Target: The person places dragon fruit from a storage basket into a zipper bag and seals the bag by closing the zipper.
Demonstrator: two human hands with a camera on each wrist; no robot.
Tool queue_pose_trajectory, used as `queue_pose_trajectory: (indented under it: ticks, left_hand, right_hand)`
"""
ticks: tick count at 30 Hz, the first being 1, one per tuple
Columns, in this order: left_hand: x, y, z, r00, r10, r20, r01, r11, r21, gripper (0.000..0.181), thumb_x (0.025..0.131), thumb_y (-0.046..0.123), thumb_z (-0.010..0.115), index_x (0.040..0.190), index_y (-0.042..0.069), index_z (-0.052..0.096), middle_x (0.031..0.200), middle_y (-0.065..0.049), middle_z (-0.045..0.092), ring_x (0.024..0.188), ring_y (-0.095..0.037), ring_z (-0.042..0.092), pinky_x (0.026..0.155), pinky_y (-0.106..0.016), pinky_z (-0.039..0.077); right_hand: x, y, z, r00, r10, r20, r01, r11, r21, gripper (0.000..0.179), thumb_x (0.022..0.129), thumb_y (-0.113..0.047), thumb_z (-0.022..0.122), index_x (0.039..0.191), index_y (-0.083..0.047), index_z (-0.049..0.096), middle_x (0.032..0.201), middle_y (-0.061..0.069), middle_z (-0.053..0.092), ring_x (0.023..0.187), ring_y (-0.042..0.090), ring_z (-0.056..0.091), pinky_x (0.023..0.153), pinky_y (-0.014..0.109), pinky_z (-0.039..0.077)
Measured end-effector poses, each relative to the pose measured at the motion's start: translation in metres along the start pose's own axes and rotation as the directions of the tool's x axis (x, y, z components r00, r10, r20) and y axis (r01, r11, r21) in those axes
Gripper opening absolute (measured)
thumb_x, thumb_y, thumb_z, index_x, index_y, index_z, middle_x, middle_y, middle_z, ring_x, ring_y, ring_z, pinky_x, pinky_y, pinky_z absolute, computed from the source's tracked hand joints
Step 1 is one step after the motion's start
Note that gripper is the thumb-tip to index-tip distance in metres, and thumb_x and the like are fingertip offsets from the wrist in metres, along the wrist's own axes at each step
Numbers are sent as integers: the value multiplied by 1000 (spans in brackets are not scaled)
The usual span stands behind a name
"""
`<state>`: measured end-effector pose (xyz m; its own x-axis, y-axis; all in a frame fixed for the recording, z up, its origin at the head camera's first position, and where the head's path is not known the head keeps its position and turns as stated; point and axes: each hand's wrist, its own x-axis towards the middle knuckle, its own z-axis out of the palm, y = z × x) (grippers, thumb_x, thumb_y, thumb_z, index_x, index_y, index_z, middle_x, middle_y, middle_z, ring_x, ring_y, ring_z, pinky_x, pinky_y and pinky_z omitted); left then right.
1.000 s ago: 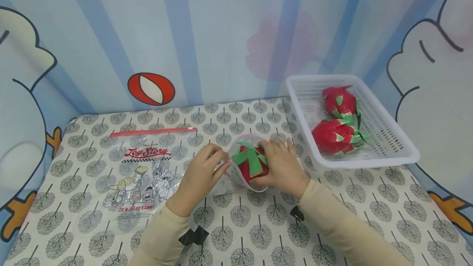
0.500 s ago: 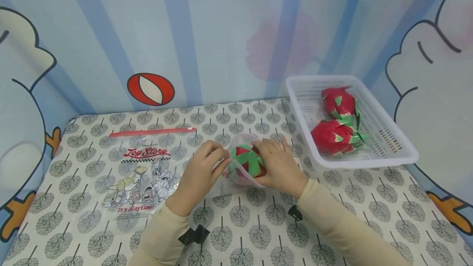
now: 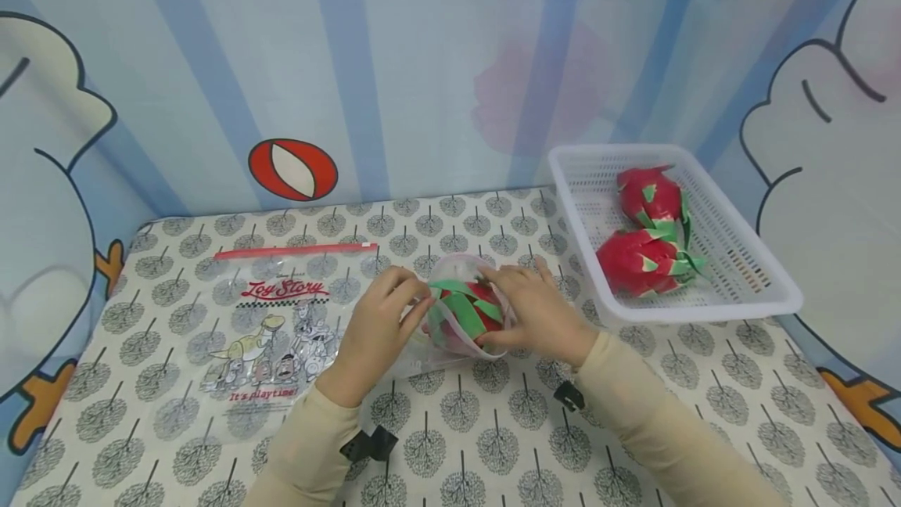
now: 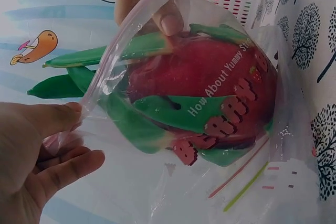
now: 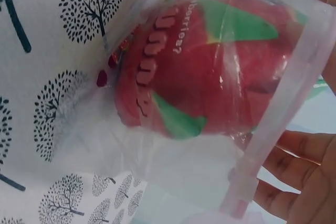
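Observation:
A toy dragon fruit (image 3: 473,310), red with green leaves, lies mostly inside a clear zip bag (image 5: 273,124) printed with berry lettering. Some green leaf tips (image 4: 58,86) stick out of its mouth. My left hand (image 3: 383,327) pinches the pinkish rim of that bag between thumb and fingers. On the other side, my right hand (image 3: 538,311) holds the fruit, its thumb and fingers spread around it at the bag's mouth. In the left wrist view my right thumb (image 4: 170,23) touches the fruit inside the rim. Part of the right fingers is hidden by the bag.
A white perforated basket (image 3: 739,311) at the right holds two more toy dragon fruits (image 3: 644,263). Flat at the left lies a clear Toy Story zip bag (image 3: 281,335) with a red slider strip. Tree-patterned cloth (image 3: 461,413) covers the table; a printed curtain (image 3: 436,77) hangs behind.
The bag's rim has been drawn further over the fruit, and the fruit has tilted and shifted slightly left inside it. Both hands stay near the same place.

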<state>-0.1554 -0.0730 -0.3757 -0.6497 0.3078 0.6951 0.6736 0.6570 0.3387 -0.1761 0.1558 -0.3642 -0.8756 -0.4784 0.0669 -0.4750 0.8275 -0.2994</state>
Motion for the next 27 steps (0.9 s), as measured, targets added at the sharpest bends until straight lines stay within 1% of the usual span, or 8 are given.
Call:
queue_pose_trajectory:
  ticks: [7, 12, 19, 24, 27]
  left_hand:
    - [1, -1, 0, 1000, -7, 5, 7, 1000, 1, 10, 81, 8, 75, 84, 6, 65, 88, -5, 59, 78, -16, 56, 66, -24, 52]
    - [1, -2, 0, 1000, -12, 9, 12, 1000, 5, 10, 81, 8, 75, 84, 7, 65, 88, -5, 59, 77, -15, 56, 66, -24, 52]
    - [0, -3, 0, 1000, -6, 8, 5, 1000, 7, 11, 81, 8, 75, 83, 7, 65, 87, -4, 58, 76, -15, 56, 65, -24, 51]
    - [0, -3, 0, 1000, 4, 6, -4, 1000, 6, 11, 81, 8, 75, 83, 7, 64, 87, -5, 58, 75, -15, 55, 64, -23, 51]
    - [0, -3, 0, 1000, 9, 7, -9, 1000, 6, 11, 81, 8, 75, 83, 7, 64, 87, -5, 58, 75, -15, 55, 64, -23, 51]
  right_hand:
    - [-4, 10, -7, 999, -35, -10, 35, 998, 58, 87, 69, -41, 83, 141, -9, 46, 136, 9, 58, 130, 33, 49, 116, 64, 11]
    - [-6, 16, -13, 999, -53, 2, 52, 998, 42, 79, 72, -39, 81, 139, -9, 50, 137, 9, 57, 130, 32, 49, 115, 65, 14]
    - [-9, 23, -20, 997, -68, -35, 70, 996, 55, 63, 78, -31, 78, 131, -4, 56, 131, 13, 61, 126, 32, 54, 115, 61, 23]
    - [-10, 26, -24, 996, -70, -60, 74, 995, 62, 56, 81, -27, 77, 128, -2, 58, 128, 15, 63, 123, 34, 55, 110, 54, 36]
    - [-11, 28, -25, 996, -55, -74, 58, 998, 34, 52, 83, -25, 75, 127, -2, 60, 127, 16, 63, 122, 35, 56, 106, 51, 41]
